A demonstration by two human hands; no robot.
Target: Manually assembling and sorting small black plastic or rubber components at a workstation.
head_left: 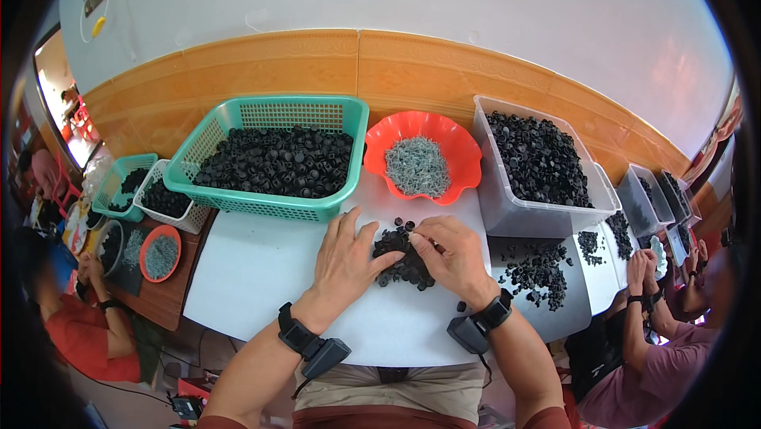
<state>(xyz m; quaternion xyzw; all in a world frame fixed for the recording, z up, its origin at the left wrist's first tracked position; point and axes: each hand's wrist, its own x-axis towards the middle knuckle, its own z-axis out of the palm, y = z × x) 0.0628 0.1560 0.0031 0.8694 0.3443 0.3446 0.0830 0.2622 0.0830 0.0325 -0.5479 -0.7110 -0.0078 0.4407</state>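
Observation:
A small pile of black plastic parts [408,270] lies on the white tabletop in front of me. To its left is my left hand [345,262], fingers stretched apart and the thumb reaching over the pile's edge. On the other side, my right hand [453,258] is closed in a pinch above the pile. Whatever lies between its thumb and fingers is hidden or too small to make out. One loose black part [461,307] sits below the right hand. Both wrists wear black straps with box-shaped devices.
Behind the pile stand a green basket [261,208] of black caps, a red scalloped bowl [464,147] of metal screws or pins, and a clear tub [519,215] of black parts. Scattered black bits [539,274] lie at right. Other people work at both sides.

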